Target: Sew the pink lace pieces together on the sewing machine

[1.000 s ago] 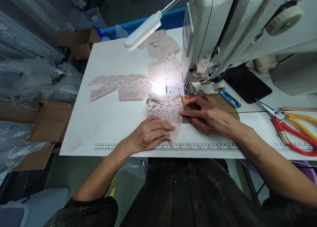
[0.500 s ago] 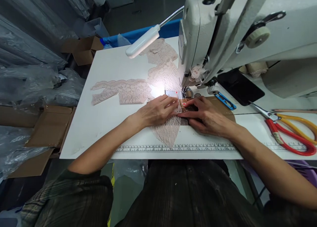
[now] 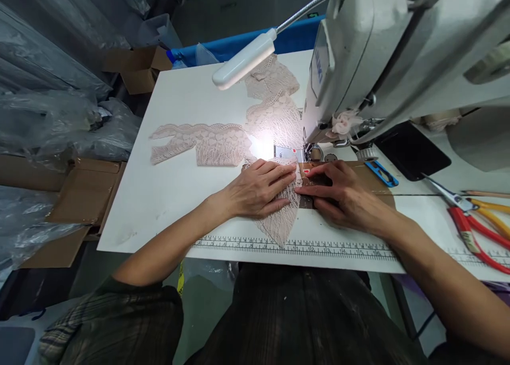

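A pale pink lace piece (image 3: 281, 220) lies on the white sewing table (image 3: 167, 195), in front of the needle of the white sewing machine (image 3: 382, 51). My left hand (image 3: 258, 188) rests flat on the lace, fingers stretched toward the presser foot. My right hand (image 3: 341, 195) lies flat beside it on a brown cardboard strip (image 3: 358, 175), its fingertips at the lace edge. Both hands hold nothing; they press down. More lace (image 3: 207, 143) lies spread to the left and behind, under the lamp (image 3: 245, 59).
Red- and yellow-handled scissors (image 3: 476, 224) lie at the right, blue thread snips (image 3: 381, 172) near the machine, and a black tray (image 3: 412, 153) behind them. A ruler scale (image 3: 319, 246) runs along the table's front edge. Cardboard boxes (image 3: 83, 195) and plastic bags fill the left floor.
My left hand moved from the lower lace near the ruler up to the needle area and now lies flatter on the lace. The right hand stayed put. The view shifted slightly.
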Demonstrator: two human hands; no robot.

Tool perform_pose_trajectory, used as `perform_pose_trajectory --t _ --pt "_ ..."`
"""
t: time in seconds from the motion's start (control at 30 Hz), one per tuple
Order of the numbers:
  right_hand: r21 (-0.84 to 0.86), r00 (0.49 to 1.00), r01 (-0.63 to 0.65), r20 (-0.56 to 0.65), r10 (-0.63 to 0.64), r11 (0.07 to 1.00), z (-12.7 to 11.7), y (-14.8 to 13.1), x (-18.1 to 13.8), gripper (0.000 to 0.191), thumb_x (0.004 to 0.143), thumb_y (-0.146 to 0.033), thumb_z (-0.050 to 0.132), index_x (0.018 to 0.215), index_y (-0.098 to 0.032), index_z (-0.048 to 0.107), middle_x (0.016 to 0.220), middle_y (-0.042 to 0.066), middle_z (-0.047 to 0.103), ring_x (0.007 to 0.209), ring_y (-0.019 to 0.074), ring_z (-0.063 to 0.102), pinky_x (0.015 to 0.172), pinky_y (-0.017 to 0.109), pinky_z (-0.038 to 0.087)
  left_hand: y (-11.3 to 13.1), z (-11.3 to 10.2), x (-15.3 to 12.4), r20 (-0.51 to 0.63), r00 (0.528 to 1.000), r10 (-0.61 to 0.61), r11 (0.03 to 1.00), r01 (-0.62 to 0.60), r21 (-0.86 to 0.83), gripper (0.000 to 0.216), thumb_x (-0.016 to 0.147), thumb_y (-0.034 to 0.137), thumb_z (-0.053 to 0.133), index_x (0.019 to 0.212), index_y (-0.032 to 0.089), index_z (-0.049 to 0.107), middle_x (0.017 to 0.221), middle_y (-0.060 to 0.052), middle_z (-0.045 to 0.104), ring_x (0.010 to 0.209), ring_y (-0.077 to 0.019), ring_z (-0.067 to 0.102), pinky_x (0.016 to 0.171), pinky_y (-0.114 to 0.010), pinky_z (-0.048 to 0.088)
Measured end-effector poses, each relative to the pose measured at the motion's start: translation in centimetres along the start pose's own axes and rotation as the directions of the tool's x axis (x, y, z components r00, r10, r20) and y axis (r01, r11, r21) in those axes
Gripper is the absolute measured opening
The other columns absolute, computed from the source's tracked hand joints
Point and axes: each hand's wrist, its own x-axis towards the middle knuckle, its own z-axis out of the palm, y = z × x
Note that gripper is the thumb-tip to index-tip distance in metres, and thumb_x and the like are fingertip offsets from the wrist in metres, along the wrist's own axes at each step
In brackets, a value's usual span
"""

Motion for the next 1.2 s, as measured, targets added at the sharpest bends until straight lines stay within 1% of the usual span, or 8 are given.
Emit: perform_pose_trajectory --t 0.17,0.3,0.53,0.67,0.8,0.9,1.03,1.2 --pt "0.007 1.000 -0.002 0.019 0.002 1.000 -0.2 0.0 0.1 0.034 0.093 -0.020 0.056 0.118 -0.030 0.077 0.121 0.013 0.059 0.114 0.0326 0.055 0.100 0.059 0.048 0.2 0.0 0.3 0.018 1.000 -0.010 1.000 0.010 0.008 0.051 0.103 0.045 0.043 0.136 0.006 0.052 0.145 -0.019 0.057 0.124 -0.0326 0.057 0.098 -0.045 0.046" --pt "0.020 0.999 0.001 0.035 -0.001 1.000 -0.3 0.0 0.1 0.034 0.094 -0.021 0.055 0.120 -0.030 0.075 0.122 0.014 0.058 0.116 0.0335 0.054 0.098 0.059 0.049 0.1 0.0 0.2 -0.002 1.000 -0.011 1.000 0.011 -0.012 0.051 0.103 0.044 0.044 0.134 0.005 0.052 0.144 -0.021 0.056 0.124 -0.0337 0.057 0.097 -0.045 0.047" --pt "-0.019 1.000 -0.005 0.015 0.005 1.000 -0.2 -0.3 0.1 0.032 0.096 -0.021 0.052 0.117 -0.028 0.076 0.122 0.013 0.059 0.115 0.0331 0.055 0.097 0.058 0.050 -0.5 0.4 0.5 0.032 0.999 -0.024 0.999 0.026 -0.042 0.067 0.102 0.060 0.037 0.141 0.006 0.044 0.143 -0.024 0.054 0.126 -0.0337 0.055 0.096 -0.047 0.050" --pt "-0.032 1.000 -0.018 -0.006 0.017 0.999 0.2 -0.3 0.0 0.031 0.097 -0.023 0.052 0.115 -0.031 0.076 0.122 0.011 0.060 0.115 0.0327 0.054 0.096 0.055 0.051 -0.3 -0.1 1.1 0.108 0.994 -0.029 0.999 0.024 0.048 0.062 0.104 0.055 0.034 0.138 0.005 0.047 0.145 -0.024 0.052 0.118 -0.0317 0.057 0.096 -0.045 0.049" --pt "-0.064 1.000 0.023 -0.018 -0.024 0.998 0.4 -0.2 0.0 0.032 0.096 -0.022 0.052 0.117 -0.028 0.075 0.120 0.013 0.060 0.116 0.0332 0.052 0.095 0.055 0.051 0.1 -0.7 1.6 0.189 0.982 -0.010 0.989 -0.018 0.147 0.059 0.106 0.050 0.032 0.135 0.002 0.051 0.148 -0.025 0.050 0.114 -0.0314 0.057 0.094 -0.043 0.045" --pt "-0.089 0.999 0.042 -0.016 -0.043 0.995 0.4 -0.2 0.0 0.034 0.095 -0.019 0.052 0.118 -0.027 0.075 0.119 0.013 0.061 0.117 0.0333 0.051 0.094 0.056 0.049 0.4 -0.8 1.7 0.182 0.981 -0.067 0.980 0.030 0.199 0.056 0.105 0.050 0.033 0.135 0.007 0.053 0.147 -0.021 0.053 0.111 -0.0304 0.057 0.093 -0.043 0.042" --pt "-0.133 0.998 0.019 -0.051 -0.026 0.991 0.6 0.2 0.0 0.032 0.094 -0.020 0.052 0.115 -0.027 0.076 0.118 0.014 0.062 0.112 0.0326 0.050 0.093 0.054 0.048 0.4 -0.5 2.5 0.166 0.979 -0.117 0.971 0.078 0.225 0.053 0.106 0.048 0.032 0.135 0.009 0.054 0.148 -0.019 0.053 0.116 -0.0308 0.056 0.095 -0.043 0.040" --pt "-0.177 0.994 -0.046 -0.106 0.027 0.983 0.7 0.5 0.0 0.032 0.095 -0.021 0.052 0.116 -0.026 0.075 0.117 0.014 0.064 0.108 0.0308 0.051 0.091 0.049 0.048 -0.2 -0.2 3.6 0.155 0.980 -0.128 0.980 0.101 0.169 0.052 0.106 0.047 0.033 0.134 0.010 0.055 0.148 -0.018 0.054 0.119 -0.0312 0.055 0.098 -0.044 0.040"
